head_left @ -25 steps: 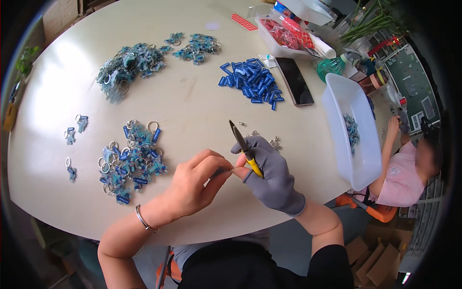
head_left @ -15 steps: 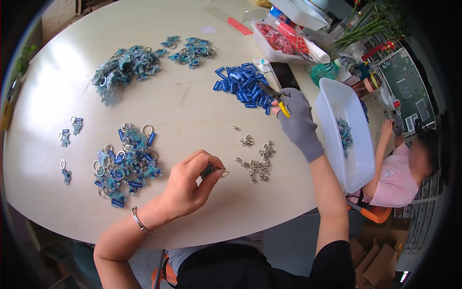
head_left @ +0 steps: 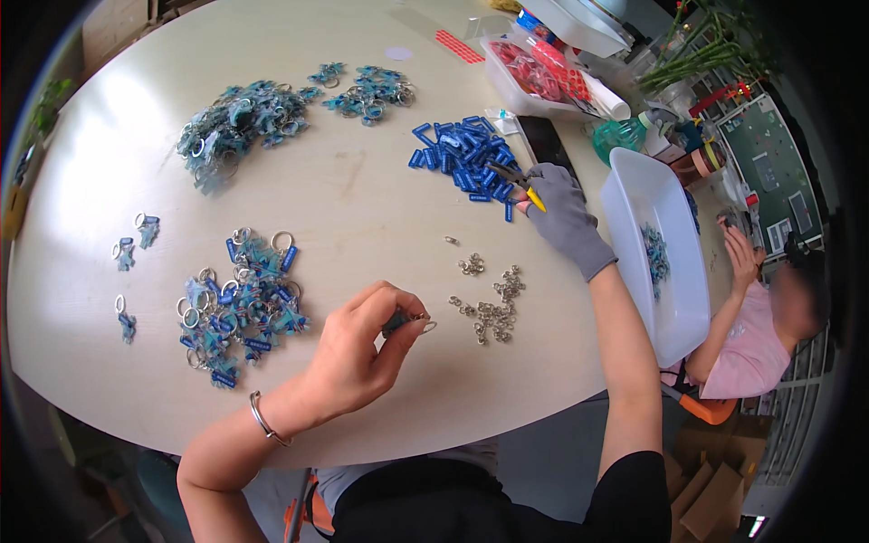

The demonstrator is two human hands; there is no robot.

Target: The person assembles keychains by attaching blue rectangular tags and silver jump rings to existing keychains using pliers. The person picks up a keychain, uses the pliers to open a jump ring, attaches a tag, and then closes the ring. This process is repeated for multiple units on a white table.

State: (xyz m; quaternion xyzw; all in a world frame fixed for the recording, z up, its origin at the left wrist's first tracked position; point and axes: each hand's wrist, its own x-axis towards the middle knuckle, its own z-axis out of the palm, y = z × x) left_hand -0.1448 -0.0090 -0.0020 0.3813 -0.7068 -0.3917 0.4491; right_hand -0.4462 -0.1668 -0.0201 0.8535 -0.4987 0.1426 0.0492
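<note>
Left hand [head_left: 357,348] pinches ringed charm [head_left: 396,321]; right hand [head_left: 568,217] grips pliers [head_left: 536,198] beside blue tags [head_left: 462,154].

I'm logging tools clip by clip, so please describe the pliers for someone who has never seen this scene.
On the pale table, find the heap of blue tags beside the dark phone. At the heap's lower right, the grey-gloved right hand holds the pliers. Their yellow handle and dark, tapering jaws set them apart from the small blue tags.
</note>
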